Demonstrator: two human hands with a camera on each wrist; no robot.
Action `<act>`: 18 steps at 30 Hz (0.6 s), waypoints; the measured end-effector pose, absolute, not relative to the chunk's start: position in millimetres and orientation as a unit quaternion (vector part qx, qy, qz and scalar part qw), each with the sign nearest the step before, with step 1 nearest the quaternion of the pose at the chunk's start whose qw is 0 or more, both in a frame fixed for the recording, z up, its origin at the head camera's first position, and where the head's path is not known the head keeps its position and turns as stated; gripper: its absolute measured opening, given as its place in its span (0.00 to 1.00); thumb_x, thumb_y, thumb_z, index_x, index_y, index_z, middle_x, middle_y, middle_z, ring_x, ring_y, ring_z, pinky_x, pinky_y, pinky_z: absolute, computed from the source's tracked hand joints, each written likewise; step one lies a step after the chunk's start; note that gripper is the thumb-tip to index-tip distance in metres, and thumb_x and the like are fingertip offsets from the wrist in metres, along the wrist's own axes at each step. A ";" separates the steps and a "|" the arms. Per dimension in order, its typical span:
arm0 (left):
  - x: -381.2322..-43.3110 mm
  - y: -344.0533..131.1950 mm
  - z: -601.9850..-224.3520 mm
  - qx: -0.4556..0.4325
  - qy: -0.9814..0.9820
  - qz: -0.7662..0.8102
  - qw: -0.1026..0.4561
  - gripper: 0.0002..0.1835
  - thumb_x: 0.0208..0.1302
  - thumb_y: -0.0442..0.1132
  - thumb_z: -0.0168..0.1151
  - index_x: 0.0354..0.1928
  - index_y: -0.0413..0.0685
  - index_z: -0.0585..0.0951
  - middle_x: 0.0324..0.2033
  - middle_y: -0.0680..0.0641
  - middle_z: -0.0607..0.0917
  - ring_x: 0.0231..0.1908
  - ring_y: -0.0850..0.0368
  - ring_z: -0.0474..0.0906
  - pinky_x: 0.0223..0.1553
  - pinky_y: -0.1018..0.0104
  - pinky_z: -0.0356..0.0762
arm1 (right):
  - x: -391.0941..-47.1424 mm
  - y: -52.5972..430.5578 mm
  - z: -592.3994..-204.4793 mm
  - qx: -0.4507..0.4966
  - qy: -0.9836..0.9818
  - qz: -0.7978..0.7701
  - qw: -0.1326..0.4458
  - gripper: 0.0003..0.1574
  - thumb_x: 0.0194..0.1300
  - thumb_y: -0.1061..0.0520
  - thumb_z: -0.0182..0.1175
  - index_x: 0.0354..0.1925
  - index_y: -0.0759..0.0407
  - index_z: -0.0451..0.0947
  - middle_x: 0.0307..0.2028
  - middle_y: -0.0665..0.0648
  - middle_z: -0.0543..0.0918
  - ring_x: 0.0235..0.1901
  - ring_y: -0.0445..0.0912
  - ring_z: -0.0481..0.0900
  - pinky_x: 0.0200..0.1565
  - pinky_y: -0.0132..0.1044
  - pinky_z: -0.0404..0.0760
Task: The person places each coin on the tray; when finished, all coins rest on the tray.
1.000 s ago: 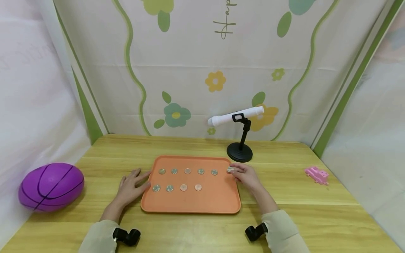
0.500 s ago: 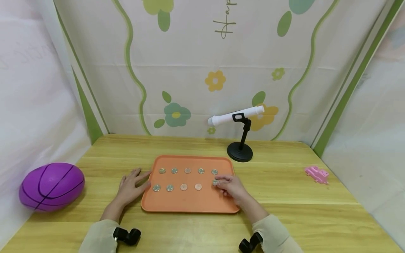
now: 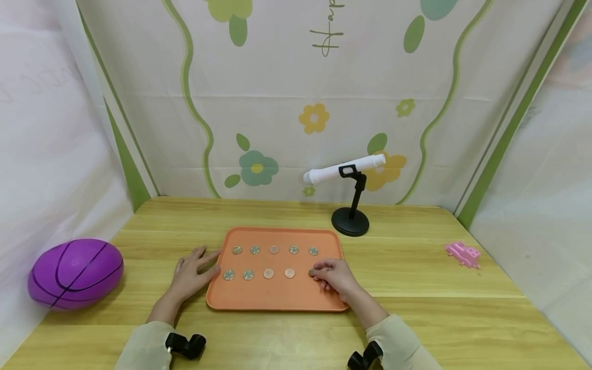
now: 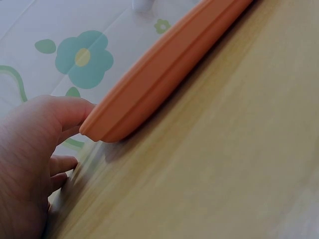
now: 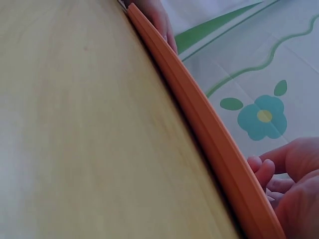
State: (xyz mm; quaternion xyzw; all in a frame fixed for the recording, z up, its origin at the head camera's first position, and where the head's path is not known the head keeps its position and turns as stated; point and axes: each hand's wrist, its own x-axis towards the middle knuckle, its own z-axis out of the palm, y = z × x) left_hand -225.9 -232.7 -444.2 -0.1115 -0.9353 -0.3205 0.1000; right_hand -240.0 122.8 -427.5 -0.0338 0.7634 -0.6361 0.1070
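Observation:
An orange tray (image 3: 277, 300) lies on the wooden table, with several coins in two rows on it. The back row ends at a silver coin (image 3: 313, 251); a copper coin (image 3: 289, 273) lies in the front row. My right hand (image 3: 337, 280) reaches over the tray's right side and pinches a coin (image 3: 312, 272) by its edge, close to the tray's surface in line with the front row. In the right wrist view the tray wall hides that coin. My left hand (image 3: 191, 275) rests at the tray's left edge, fingers spread, thumb and forefinger touching the rim (image 4: 94, 124).
A purple ball (image 3: 75, 274) sits at the table's left. Behind the tray, a white microphone (image 3: 344, 169) is held on a black stand (image 3: 350, 222). A small pink toy (image 3: 463, 256) lies on the right. A flower-patterned cloth hangs along the table's back.
My right hand has carried the coin from the tray's back right corner leftward and toward me, then lowered it beside the front row. My left hand has stayed in place.

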 end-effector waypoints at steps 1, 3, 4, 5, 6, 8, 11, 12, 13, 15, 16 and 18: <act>-225.7 -232.5 -443.9 -0.111 -0.935 -0.321 0.100 0.26 0.56 0.49 0.55 0.55 0.45 0.71 0.57 0.29 0.58 0.58 0.32 0.47 0.51 0.37 0.34 | -240.2 122.6 -427.6 -0.034 0.765 -0.634 0.107 0.12 0.54 0.69 0.53 0.38 0.74 0.73 0.21 0.59 0.79 0.12 0.39 0.69 0.13 0.26 0.65; -225.5 -232.2 -443.6 -0.112 -0.935 -0.320 0.101 0.26 0.56 0.49 0.55 0.55 0.44 0.71 0.57 0.29 0.58 0.58 0.32 0.47 0.51 0.37 0.34 | -240.3 122.4 -428.0 -0.032 0.768 -0.630 0.108 0.11 0.54 0.69 0.52 0.38 0.74 0.73 0.21 0.58 0.79 0.12 0.39 0.69 0.13 0.26 0.65; -225.6 -232.1 -443.6 -0.112 -0.935 -0.320 0.101 0.26 0.56 0.49 0.55 0.55 0.44 0.71 0.57 0.29 0.58 0.58 0.32 0.47 0.51 0.37 0.34 | -240.3 122.4 -427.9 -0.031 0.769 -0.629 0.109 0.11 0.54 0.69 0.52 0.38 0.73 0.73 0.20 0.58 0.78 0.12 0.39 0.69 0.13 0.26 0.65; -225.7 -232.0 -443.7 -0.113 -0.935 -0.320 0.101 0.26 0.56 0.49 0.55 0.55 0.44 0.71 0.57 0.29 0.58 0.58 0.32 0.47 0.51 0.37 0.34 | -240.0 122.4 -427.7 -0.030 0.769 -0.629 0.109 0.11 0.55 0.69 0.52 0.38 0.74 0.73 0.20 0.58 0.78 0.12 0.39 0.69 0.13 0.26 0.66; -226.0 -231.8 -444.1 -0.113 -0.935 -0.320 0.101 0.26 0.57 0.49 0.55 0.55 0.44 0.71 0.57 0.29 0.58 0.58 0.32 0.47 0.51 0.37 0.34 | -239.8 122.7 -427.4 -0.029 0.770 -0.628 0.108 0.10 0.55 0.69 0.52 0.37 0.73 0.73 0.20 0.58 0.78 0.12 0.39 0.69 0.13 0.26 0.66; -226.7 -231.8 -445.2 -0.114 -0.934 -0.322 0.102 0.26 0.57 0.50 0.54 0.56 0.44 0.71 0.57 0.29 0.58 0.58 0.32 0.47 0.51 0.37 0.34 | -239.2 123.3 -426.9 -0.028 0.772 -0.626 0.108 0.10 0.55 0.68 0.52 0.37 0.73 0.73 0.20 0.59 0.78 0.12 0.40 0.70 0.13 0.27 0.66; -227.0 -231.6 -447.1 -0.121 -0.929 -0.330 0.115 0.26 0.57 0.51 0.54 0.55 0.44 0.71 0.56 0.28 0.59 0.57 0.31 0.47 0.51 0.36 0.34 | -238.1 124.3 -425.6 -0.028 0.773 -0.624 0.112 0.10 0.56 0.68 0.53 0.37 0.74 0.73 0.20 0.59 0.78 0.13 0.40 0.70 0.14 0.27 0.67; -226.9 -231.7 -447.5 -0.125 -0.927 -0.334 0.120 0.26 0.56 0.51 0.54 0.55 0.45 0.72 0.56 0.27 0.59 0.57 0.31 0.47 0.50 0.36 0.34 | -237.9 124.8 -424.9 -0.027 0.774 -0.623 0.115 0.10 0.56 0.67 0.53 0.37 0.73 0.73 0.21 0.59 0.78 0.13 0.40 0.70 0.14 0.27 0.67; -226.4 -231.5 -447.9 -0.128 -0.924 -0.336 0.130 0.26 0.57 0.52 0.54 0.55 0.47 0.72 0.56 0.28 0.60 0.57 0.32 0.47 0.51 0.36 0.33 | -237.7 125.6 -423.7 -0.026 0.775 -0.621 0.118 0.11 0.56 0.67 0.53 0.38 0.73 0.73 0.21 0.59 0.78 0.13 0.40 0.70 0.14 0.27 0.67; -225.4 -231.7 -446.1 -0.131 -0.922 -0.342 0.128 0.26 0.56 0.52 0.54 0.55 0.47 0.72 0.55 0.27 0.60 0.57 0.32 0.47 0.51 0.36 0.33 | -237.8 128.0 -420.0 -0.026 0.776 -0.618 0.123 0.13 0.56 0.65 0.54 0.40 0.73 0.72 0.22 0.59 0.78 0.14 0.41 0.70 0.15 0.28 0.68; -224.9 -232.3 -444.4 -0.132 -0.921 -0.346 0.120 0.26 0.57 0.52 0.53 0.55 0.46 0.71 0.55 0.27 0.59 0.57 0.32 0.47 0.50 0.36 0.32 | -238.0 130.0 -417.3 -0.028 0.778 -0.615 0.125 0.14 0.57 0.64 0.54 0.41 0.73 0.72 0.23 0.60 0.78 0.14 0.41 0.70 0.16 0.29 0.69; -223.7 -234.3 -437.2 -0.121 -0.924 -0.351 0.089 0.28 0.58 0.53 0.51 0.57 0.44 0.69 0.56 0.26 0.58 0.56 0.30 0.48 0.51 0.36 0.35 | -239.5 136.1 -410.2 -0.038 0.782 -0.610 0.125 0.18 0.58 0.62 0.53 0.45 0.73 0.71 0.26 0.61 0.79 0.16 0.43 0.71 0.18 0.30 0.70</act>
